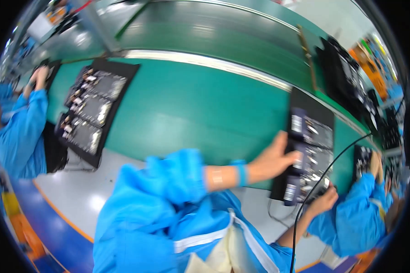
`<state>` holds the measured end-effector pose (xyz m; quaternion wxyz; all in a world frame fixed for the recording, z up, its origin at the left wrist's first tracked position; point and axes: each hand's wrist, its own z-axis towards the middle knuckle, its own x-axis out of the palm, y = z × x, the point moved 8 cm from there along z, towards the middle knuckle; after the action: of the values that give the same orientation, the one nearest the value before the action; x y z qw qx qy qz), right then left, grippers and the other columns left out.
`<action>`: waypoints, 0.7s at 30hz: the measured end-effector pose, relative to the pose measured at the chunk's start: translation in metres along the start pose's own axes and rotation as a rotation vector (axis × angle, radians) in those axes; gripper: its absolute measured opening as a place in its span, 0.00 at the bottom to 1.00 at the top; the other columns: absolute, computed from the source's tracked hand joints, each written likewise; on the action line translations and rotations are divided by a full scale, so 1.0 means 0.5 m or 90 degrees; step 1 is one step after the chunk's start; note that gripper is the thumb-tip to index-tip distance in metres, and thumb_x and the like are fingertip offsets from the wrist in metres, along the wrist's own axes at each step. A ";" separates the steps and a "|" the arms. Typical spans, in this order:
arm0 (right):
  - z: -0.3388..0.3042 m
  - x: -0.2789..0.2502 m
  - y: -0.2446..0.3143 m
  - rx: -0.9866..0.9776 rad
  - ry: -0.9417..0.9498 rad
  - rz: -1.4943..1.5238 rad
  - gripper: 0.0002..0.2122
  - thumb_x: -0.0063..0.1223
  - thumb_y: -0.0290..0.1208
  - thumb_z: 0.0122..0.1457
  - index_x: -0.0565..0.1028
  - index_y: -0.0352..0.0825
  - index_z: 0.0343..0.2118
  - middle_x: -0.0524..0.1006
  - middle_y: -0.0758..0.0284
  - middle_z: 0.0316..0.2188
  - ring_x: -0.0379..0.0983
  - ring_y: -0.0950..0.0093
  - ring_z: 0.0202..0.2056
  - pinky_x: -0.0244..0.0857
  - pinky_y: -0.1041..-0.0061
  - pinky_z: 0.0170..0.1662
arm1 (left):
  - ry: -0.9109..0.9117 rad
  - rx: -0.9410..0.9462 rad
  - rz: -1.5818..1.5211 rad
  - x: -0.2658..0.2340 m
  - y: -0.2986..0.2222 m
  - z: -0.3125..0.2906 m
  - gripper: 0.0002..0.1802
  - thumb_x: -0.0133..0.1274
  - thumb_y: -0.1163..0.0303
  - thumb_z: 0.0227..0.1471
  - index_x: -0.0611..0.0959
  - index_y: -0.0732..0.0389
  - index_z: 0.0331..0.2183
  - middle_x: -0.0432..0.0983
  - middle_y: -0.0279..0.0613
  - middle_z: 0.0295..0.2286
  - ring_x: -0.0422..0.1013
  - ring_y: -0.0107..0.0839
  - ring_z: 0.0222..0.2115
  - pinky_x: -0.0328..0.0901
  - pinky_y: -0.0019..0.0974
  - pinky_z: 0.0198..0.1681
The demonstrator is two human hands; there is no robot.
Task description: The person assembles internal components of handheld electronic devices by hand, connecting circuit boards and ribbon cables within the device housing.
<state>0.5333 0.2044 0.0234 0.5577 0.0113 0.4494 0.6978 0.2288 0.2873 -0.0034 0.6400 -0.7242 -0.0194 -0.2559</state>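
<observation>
A black tray (311, 107) lies at the right end of the green bench, bearing several electronic assemblies (319, 157) with grey plates, small parts and dark blue blocks with white labels. My left hand (275, 159), slightly blurred, is over the tray's left edge beside the middle assembly. Its thumb and forefinger stand apart, and nothing shows between them. Closer to me, my right hand (324, 201) is at the tray's near right corner. Its fingers are curled at a small dark thing that I cannot make out. A blue band (240, 174) circles my left wrist.
Another black tray (118, 73) with several assemblies sits on the left of the green bench (182, 118). A black cable (335, 160) hangs across the right side. Co-workers in blue sleeves (25, 123) are on both sides. Dark parts (346, 68) stand beyond the bench's far rail.
</observation>
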 end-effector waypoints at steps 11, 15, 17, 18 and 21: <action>0.093 -0.071 -0.218 0.052 -0.204 -0.015 0.17 0.41 0.38 0.64 0.76 0.26 0.39 0.79 0.61 0.40 0.73 0.71 0.36 0.65 0.75 0.43 | 0.125 0.125 0.081 0.003 -0.155 -0.143 0.50 0.57 0.63 0.49 0.43 0.70 0.61 0.48 0.62 0.59 0.52 0.46 0.60 0.49 0.42 0.61; -0.199 -0.060 -0.071 0.285 -0.147 0.133 0.15 0.41 0.35 0.65 0.65 0.29 0.25 0.69 0.63 0.20 0.67 0.75 0.25 0.61 0.79 0.30 | -0.732 0.265 0.370 -0.418 -0.352 -0.536 0.37 0.60 0.75 0.41 0.65 0.61 0.54 0.61 0.45 0.52 0.61 0.40 0.52 0.59 0.42 0.53; -0.317 -0.008 -0.026 0.209 0.107 0.150 0.11 0.39 0.35 0.66 0.66 0.32 0.31 0.69 0.67 0.18 0.62 0.81 0.19 0.56 0.83 0.23 | -1.118 0.421 0.524 -0.611 -0.382 -0.804 0.38 0.60 0.73 0.43 0.61 0.65 0.55 0.62 0.48 0.48 0.63 0.37 0.49 0.59 0.38 0.53; -0.366 0.026 0.014 0.223 0.226 0.247 0.10 0.40 0.34 0.65 0.67 0.31 0.35 0.69 0.68 0.18 0.62 0.82 0.18 0.56 0.84 0.21 | -1.329 0.221 0.704 -0.693 -0.362 -0.924 0.37 0.59 0.71 0.46 0.61 0.64 0.55 0.67 0.47 0.43 0.66 0.36 0.46 0.61 0.37 0.50; -0.398 0.111 0.192 0.115 0.494 0.325 0.07 0.43 0.28 0.63 0.69 0.29 0.37 0.70 0.68 0.20 0.63 0.83 0.19 0.57 0.85 0.22 | -1.081 0.032 0.039 -0.864 -0.204 -1.015 0.17 0.56 0.72 0.50 0.73 0.65 0.42 0.72 0.43 0.35 0.69 0.36 0.40 0.65 0.35 0.47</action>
<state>0.3356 0.1282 -0.0607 0.1558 -0.0920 0.6664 0.7233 -0.3582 -0.0403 -0.0557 0.4312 -0.6561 -0.4793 0.3924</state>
